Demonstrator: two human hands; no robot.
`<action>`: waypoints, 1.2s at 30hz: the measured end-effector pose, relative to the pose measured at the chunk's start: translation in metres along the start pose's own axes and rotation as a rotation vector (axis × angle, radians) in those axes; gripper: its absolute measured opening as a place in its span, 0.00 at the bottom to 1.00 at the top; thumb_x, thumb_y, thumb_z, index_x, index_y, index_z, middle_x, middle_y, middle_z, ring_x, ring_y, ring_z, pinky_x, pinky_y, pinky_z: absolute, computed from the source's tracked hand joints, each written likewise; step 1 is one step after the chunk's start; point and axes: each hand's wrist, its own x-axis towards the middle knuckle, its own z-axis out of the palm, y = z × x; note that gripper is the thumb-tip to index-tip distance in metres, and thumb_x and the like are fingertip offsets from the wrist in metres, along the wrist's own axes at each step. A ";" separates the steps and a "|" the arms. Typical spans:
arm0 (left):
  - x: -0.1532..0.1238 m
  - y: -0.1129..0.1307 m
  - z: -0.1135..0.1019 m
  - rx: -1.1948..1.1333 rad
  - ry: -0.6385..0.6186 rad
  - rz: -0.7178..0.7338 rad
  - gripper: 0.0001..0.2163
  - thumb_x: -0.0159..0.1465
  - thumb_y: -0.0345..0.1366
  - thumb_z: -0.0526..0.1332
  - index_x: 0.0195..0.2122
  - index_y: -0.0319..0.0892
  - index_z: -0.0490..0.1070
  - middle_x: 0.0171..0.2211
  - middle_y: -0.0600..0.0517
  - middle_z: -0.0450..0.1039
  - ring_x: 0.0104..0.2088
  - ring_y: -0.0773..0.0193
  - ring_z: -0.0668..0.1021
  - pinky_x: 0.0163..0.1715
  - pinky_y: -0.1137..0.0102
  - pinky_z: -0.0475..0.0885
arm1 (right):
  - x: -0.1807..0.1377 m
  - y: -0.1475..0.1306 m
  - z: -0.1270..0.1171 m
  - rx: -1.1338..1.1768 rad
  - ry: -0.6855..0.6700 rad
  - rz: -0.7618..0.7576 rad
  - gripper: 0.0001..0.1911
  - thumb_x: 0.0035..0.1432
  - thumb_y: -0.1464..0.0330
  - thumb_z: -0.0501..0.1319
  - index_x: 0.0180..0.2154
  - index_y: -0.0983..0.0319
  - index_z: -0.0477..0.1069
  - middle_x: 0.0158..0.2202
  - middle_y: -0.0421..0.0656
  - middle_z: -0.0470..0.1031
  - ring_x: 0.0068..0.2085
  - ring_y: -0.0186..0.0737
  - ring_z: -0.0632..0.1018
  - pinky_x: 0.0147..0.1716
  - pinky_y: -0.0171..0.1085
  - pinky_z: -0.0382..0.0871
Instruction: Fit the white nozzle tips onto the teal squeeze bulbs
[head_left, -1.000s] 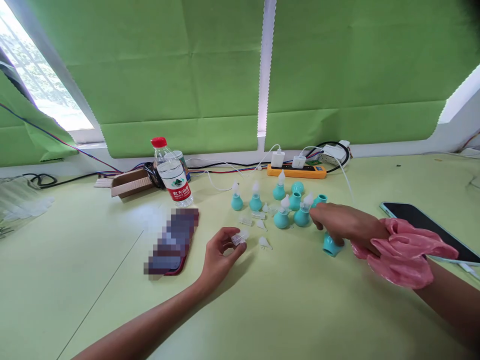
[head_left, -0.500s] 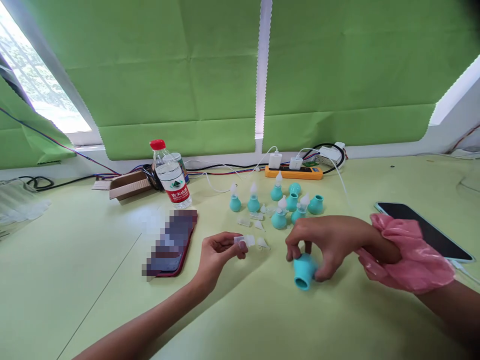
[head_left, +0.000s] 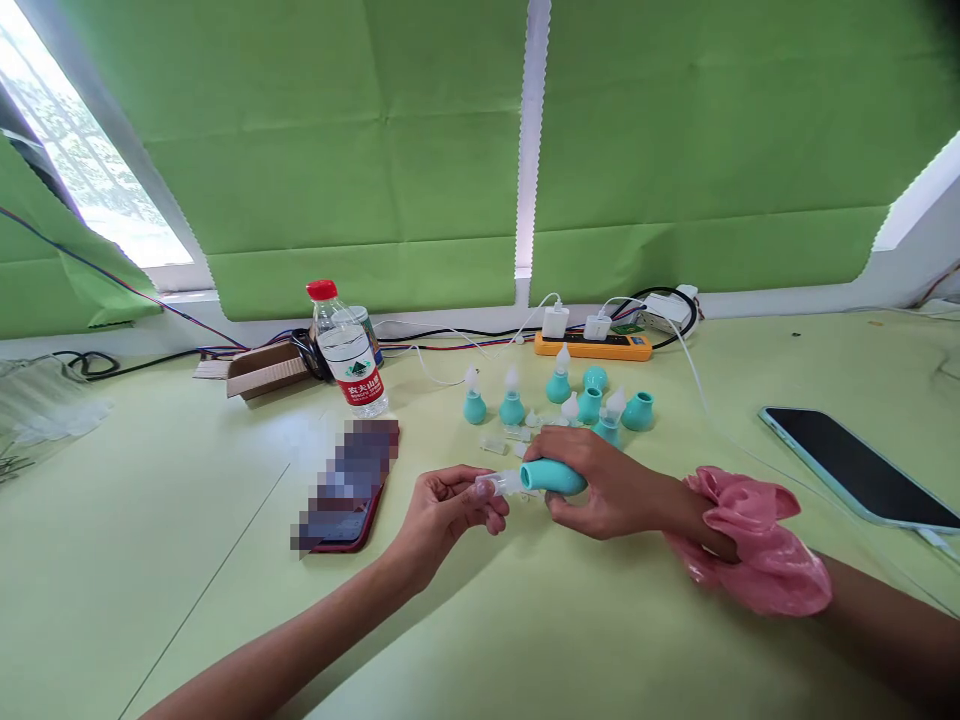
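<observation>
Between the fingertips of my left hand (head_left: 457,505) is a clear plastic tube (head_left: 504,483), its free end pointing right. My right hand (head_left: 592,480) is closed around a turquoise rubber bulb (head_left: 553,476) lying sideways, its open mouth facing the tube. Tube and mouth meet or nearly meet; I cannot tell if the tube is inside. Behind the hands stand several turquoise bulbs with white pointed tips, among them one bulb (head_left: 512,407). An open-mouthed bulb (head_left: 639,411) sits at the right of the group. A loose clear tube (head_left: 493,445) lies nearby, and my right hand covers some small parts.
A phone in a red case (head_left: 352,490) lies left of my hands, with a water bottle (head_left: 349,350) behind it. A cardboard box (head_left: 270,370) and an orange power strip (head_left: 592,346) are at the back. Another phone (head_left: 859,465) with a cable lies right.
My right hand has moved left, bringing the turquoise bulb up to the clear tube and turning its mouth from facing me to facing left. My left hand has hardly moved.
</observation>
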 end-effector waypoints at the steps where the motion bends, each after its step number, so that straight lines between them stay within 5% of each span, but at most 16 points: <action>1: 0.000 0.000 0.000 0.001 -0.009 -0.001 0.11 0.50 0.36 0.64 0.30 0.34 0.71 0.22 0.48 0.72 0.20 0.68 0.72 0.24 0.71 0.65 | 0.000 0.000 0.002 -0.036 0.001 -0.011 0.10 0.41 0.75 0.53 0.31 0.62 0.61 0.27 0.41 0.65 0.29 0.37 0.65 0.29 0.35 0.59; 7: -0.004 0.003 0.005 0.095 0.001 0.010 0.12 0.49 0.36 0.64 0.31 0.33 0.71 0.22 0.48 0.72 0.20 0.67 0.72 0.25 0.70 0.67 | -0.003 0.005 0.020 -0.222 0.135 -0.085 0.03 0.45 0.74 0.53 0.27 0.63 0.62 0.24 0.43 0.67 0.28 0.38 0.64 0.26 0.36 0.58; 14: -0.005 0.003 0.009 0.334 0.095 0.081 0.12 0.48 0.37 0.64 0.31 0.33 0.72 0.20 0.50 0.71 0.21 0.66 0.72 0.26 0.71 0.69 | -0.006 0.006 0.034 -0.438 0.213 -0.112 0.06 0.46 0.77 0.51 0.27 0.64 0.63 0.24 0.47 0.66 0.29 0.42 0.65 0.28 0.38 0.60; 20: -0.007 0.000 0.007 0.564 0.048 0.216 0.13 0.50 0.36 0.63 0.34 0.33 0.72 0.25 0.48 0.73 0.26 0.63 0.74 0.30 0.69 0.73 | -0.004 0.001 0.037 0.104 0.170 0.173 0.05 0.40 0.76 0.55 0.24 0.63 0.62 0.19 0.37 0.64 0.22 0.31 0.64 0.21 0.30 0.55; 25: -0.008 0.004 0.006 0.813 0.000 0.386 0.11 0.52 0.34 0.61 0.35 0.34 0.72 0.31 0.46 0.74 0.30 0.62 0.75 0.33 0.71 0.72 | -0.001 -0.001 0.034 0.412 -0.024 0.366 0.04 0.38 0.76 0.57 0.21 0.64 0.63 0.18 0.34 0.61 0.21 0.28 0.61 0.19 0.28 0.53; 30: 0.000 0.026 -0.003 0.790 -0.130 0.362 0.12 0.52 0.38 0.61 0.34 0.34 0.73 0.29 0.46 0.74 0.30 0.63 0.75 0.31 0.72 0.71 | 0.008 -0.009 0.028 0.814 -0.232 0.562 0.07 0.41 0.69 0.60 0.26 0.64 0.65 0.18 0.35 0.60 0.19 0.27 0.62 0.15 0.27 0.55; 33: 0.008 0.038 -0.015 0.853 -0.049 0.369 0.17 0.58 0.41 0.54 0.41 0.34 0.69 0.26 0.48 0.73 0.27 0.66 0.74 0.28 0.72 0.70 | 0.012 -0.012 0.022 0.877 -0.086 0.517 0.11 0.44 0.63 0.61 0.26 0.64 0.66 0.19 0.36 0.62 0.20 0.28 0.64 0.16 0.28 0.58; 36: 0.017 0.034 -0.027 1.254 0.023 0.406 0.18 0.57 0.39 0.55 0.47 0.37 0.66 0.27 0.49 0.71 0.26 0.67 0.72 0.29 0.71 0.69 | 0.012 -0.009 0.018 0.942 0.110 0.481 0.12 0.46 0.61 0.60 0.25 0.65 0.66 0.19 0.37 0.63 0.20 0.30 0.65 0.18 0.30 0.61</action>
